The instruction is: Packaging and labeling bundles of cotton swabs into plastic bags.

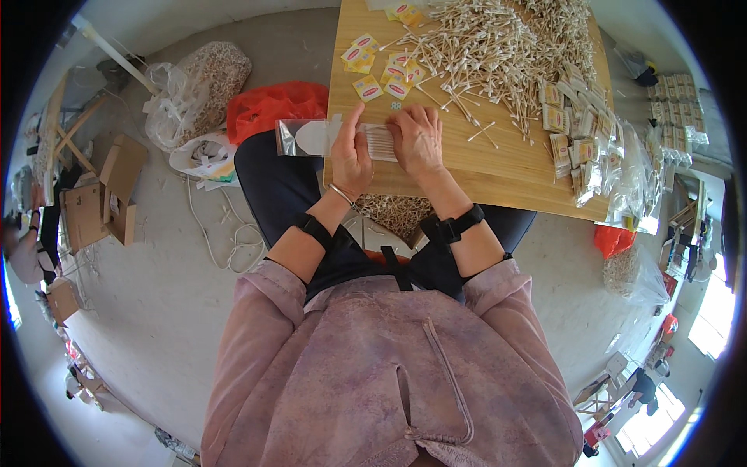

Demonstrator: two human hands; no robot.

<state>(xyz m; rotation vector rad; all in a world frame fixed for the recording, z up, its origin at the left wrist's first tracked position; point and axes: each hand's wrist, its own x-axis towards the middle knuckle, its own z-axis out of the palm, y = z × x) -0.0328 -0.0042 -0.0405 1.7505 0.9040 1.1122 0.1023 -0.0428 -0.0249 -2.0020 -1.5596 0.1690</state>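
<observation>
Although packed swab bundles point(580, 132) pile up at the frame's upper right, I judge much remains, with loose swabs point(498, 47) heaped beside them. At upper centre, the left hand point(352, 159) and right hand point(419, 142) flank a swab row point(380, 144); whether their fingers grip it, I can't tell.

No words or numbers could be read. Yellow-and-white cards point(367, 87) at the counter's far left bore red oval marks, their print too small; clear packs point(555, 119) on its right showed yellowish labels, likewise illegible.
</observation>
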